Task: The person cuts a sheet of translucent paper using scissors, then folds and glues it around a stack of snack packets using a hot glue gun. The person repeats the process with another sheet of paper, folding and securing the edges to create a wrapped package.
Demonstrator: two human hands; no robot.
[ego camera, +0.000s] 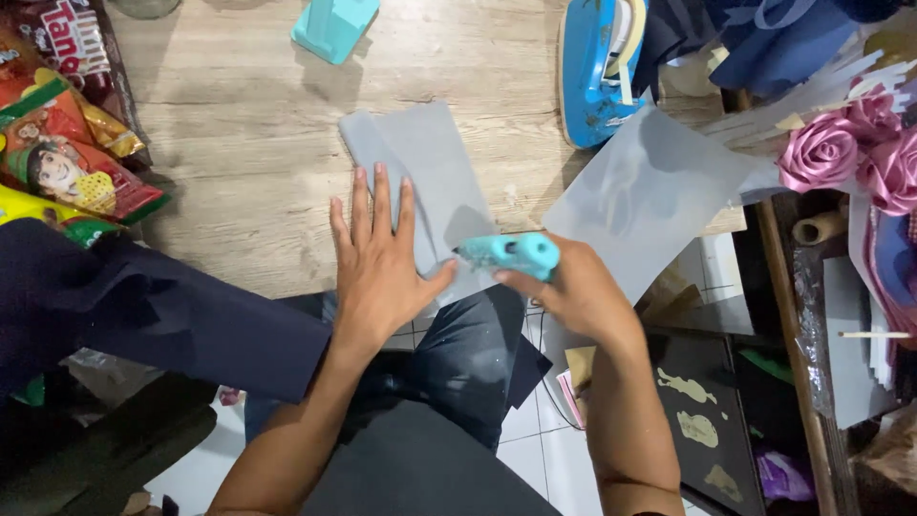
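My left hand (379, 256) lies flat, fingers spread, pressing down a folded grey sheet (430, 172) on the wooden table (248, 143). My right hand (573, 287) grips a light blue glue gun (511, 253), its nozzle pointing left and touching the lower right edge of that grey sheet, close to my left thumb. A second, larger grey sheet (650, 191) lies to the right, hanging partly over the table's edge.
Snack packets (67, 143) are piled at the left. A teal block (334, 24) and a blue tape dispenser (597, 67) sit at the back. Pink paper roses (850, 153) and dark blue sheets crowd the right; a dark cloth (172, 315) drapes at lower left.
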